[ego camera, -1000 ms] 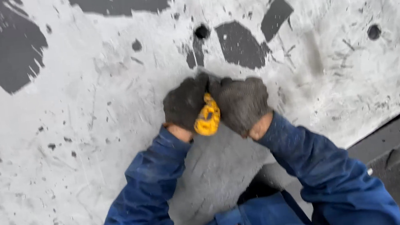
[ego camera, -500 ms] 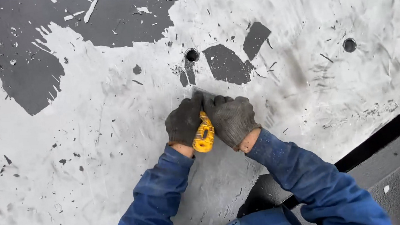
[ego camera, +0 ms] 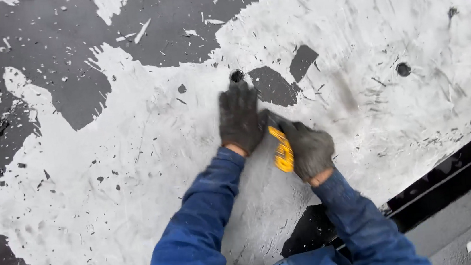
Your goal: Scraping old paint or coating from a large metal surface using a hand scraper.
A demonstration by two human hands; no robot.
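Pressing our left hand (ego camera: 240, 117) flat beside a dark hole (ego camera: 237, 76) for steadiness, we close our right hand (ego camera: 309, 151) firmly around the yellow scraper (ego camera: 283, 150), angled low against the white-coated floor (ego camera: 109, 191).

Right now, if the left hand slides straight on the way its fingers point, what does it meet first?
The left hand lies flat on the scraped white surface, fingers pointing up the picture. First in that line seems to be the small dark round hole, just past the fingertips; beyond it comes more white coating.

Gloved hands: two, left hand (ego camera: 239, 119), right hand (ego camera: 308, 149). Yellow-handled scraper (ego camera: 282, 150): one. Round holes in panel: three.
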